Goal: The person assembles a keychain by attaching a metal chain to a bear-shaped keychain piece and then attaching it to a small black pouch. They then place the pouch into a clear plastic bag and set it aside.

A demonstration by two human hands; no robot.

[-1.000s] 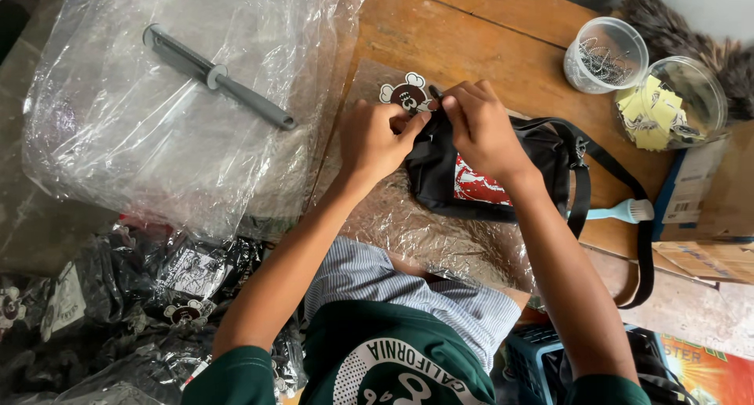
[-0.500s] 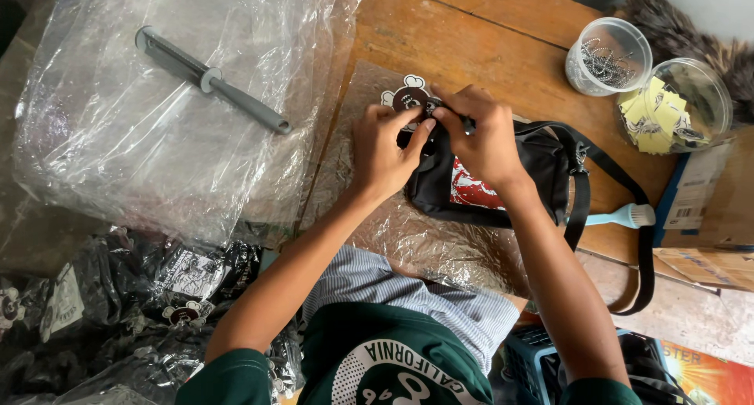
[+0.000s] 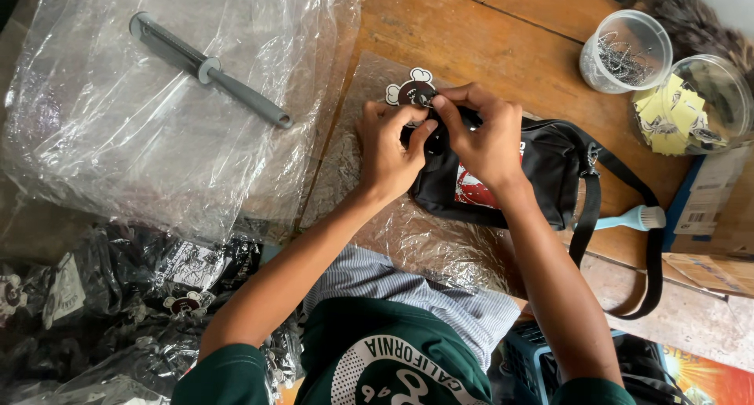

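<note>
Hands meet at the near end of a black sling bag (image 3: 542,169), which lies on a crinkled clear plastic sheet (image 3: 393,232) on the wooden table (image 3: 487,36). Your left hand (image 3: 389,150) is curled, its fingertips pressed to the bag's end right against your right hand. Your right hand (image 3: 483,134) is also closed, thumb and forefinger pinched on a small metal piece at the edge of a round paper tag (image 3: 410,89) with white lobes; whether the left fingers grip the same piece, you cannot tell. The tag sits just beyond your fingertips, touching them. The bag's strap (image 3: 620,240) loops away to the right of your right wrist. Well to the left of your left hand, a grey tool (image 3: 208,69) rests on a stack of clear bags (image 3: 118,138). Far right of your right hand stand two clear cups (image 3: 624,51).
</note>
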